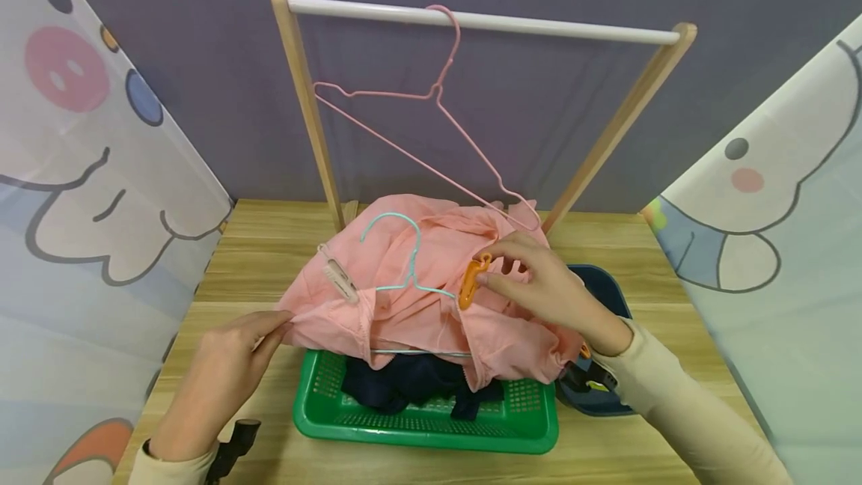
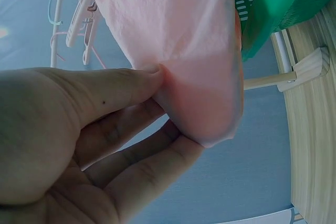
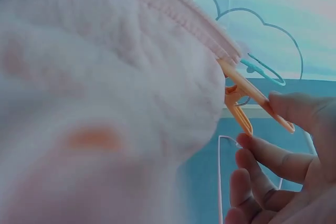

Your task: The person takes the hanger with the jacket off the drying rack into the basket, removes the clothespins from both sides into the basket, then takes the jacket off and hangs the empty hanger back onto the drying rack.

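A pink zip-up jacket (image 1: 337,324) lies spread over a mint-green hanger (image 1: 412,268), whose hook shows above the neck opening. My left hand (image 1: 225,365) pinches the jacket's edge on the left between thumb and fingers. On the other side, my right hand (image 1: 545,283) pinches the handles of an orange clothespin (image 1: 469,287) between thumb and index finger. In the right wrist view, the nose of that clothespin (image 3: 252,95) meets the jacket beside the zipper (image 3: 184,17). A white clothespin (image 1: 340,281) sits on the jacket's left shoulder edge.
Beneath the jacket stands a green basket (image 1: 431,440) with dark navy cloth (image 1: 404,384) in it. A dark blue bin (image 1: 609,290) is partly behind my right arm. Behind, a pink hanger (image 1: 444,88) hangs from the white bar (image 1: 572,27) of a wooden rack.
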Demonstrator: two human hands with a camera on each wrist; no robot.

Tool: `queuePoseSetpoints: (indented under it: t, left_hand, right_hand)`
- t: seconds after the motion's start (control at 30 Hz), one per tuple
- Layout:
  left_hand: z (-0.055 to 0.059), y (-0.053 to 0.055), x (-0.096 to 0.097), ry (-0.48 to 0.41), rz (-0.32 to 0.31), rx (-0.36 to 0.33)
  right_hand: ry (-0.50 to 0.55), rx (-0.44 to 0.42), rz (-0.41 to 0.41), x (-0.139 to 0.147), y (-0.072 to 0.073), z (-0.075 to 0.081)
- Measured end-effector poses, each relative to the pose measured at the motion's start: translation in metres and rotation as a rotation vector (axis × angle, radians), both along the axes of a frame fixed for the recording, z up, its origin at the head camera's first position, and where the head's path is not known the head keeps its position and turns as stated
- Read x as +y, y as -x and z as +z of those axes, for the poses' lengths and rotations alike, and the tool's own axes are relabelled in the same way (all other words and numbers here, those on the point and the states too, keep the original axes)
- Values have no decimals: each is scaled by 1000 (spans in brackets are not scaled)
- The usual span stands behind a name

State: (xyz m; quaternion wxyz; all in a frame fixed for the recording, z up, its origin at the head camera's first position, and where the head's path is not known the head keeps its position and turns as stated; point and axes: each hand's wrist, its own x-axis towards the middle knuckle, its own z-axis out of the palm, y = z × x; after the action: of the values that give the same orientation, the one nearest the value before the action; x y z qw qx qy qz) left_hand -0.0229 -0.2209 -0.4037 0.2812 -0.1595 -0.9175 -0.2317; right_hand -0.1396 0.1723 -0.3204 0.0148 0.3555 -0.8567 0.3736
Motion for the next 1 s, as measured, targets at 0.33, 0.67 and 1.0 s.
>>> queuePoseSetpoints:
  t: [0.33,0.67,1.0]
  left_hand:
    - [-4,0,1,3,-26,7]
    - [-5,0,2,18,-25,9]
    - [-6,0,3,15,-12,-9]
  right_hand:
    - [4,5,77,2,-1,-3]
    - [18,95,59,7,-9,-1]
    - [-34,137,-139,56,-12,12]
